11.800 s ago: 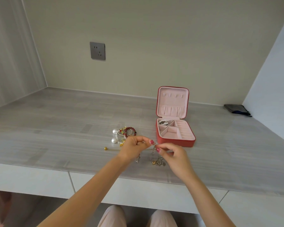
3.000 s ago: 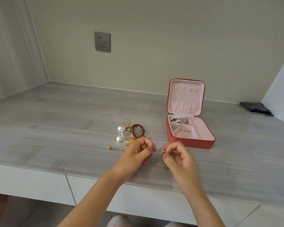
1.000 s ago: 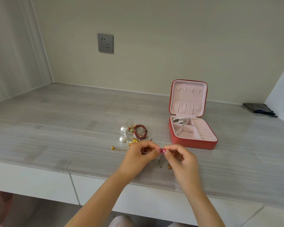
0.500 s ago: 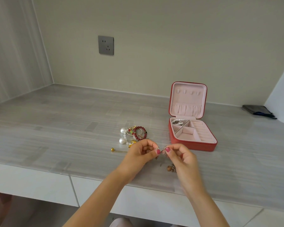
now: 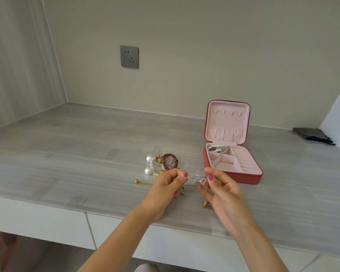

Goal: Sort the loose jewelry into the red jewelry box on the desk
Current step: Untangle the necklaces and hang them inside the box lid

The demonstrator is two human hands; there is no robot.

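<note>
Fingers (image 5: pixel 182 178) of both hands pinch one silver chain (image 5: pixel 196 177); two pearls (image 5: pixel 150 158) lie nearby.

Head view, sole camera: worn on the person's head, facing forward and down across the grey wood-grain desk (image 5: pixel 71 154) toward the beige back wall at 12 o'clock; hands close, near the lower frame edge.
</note>
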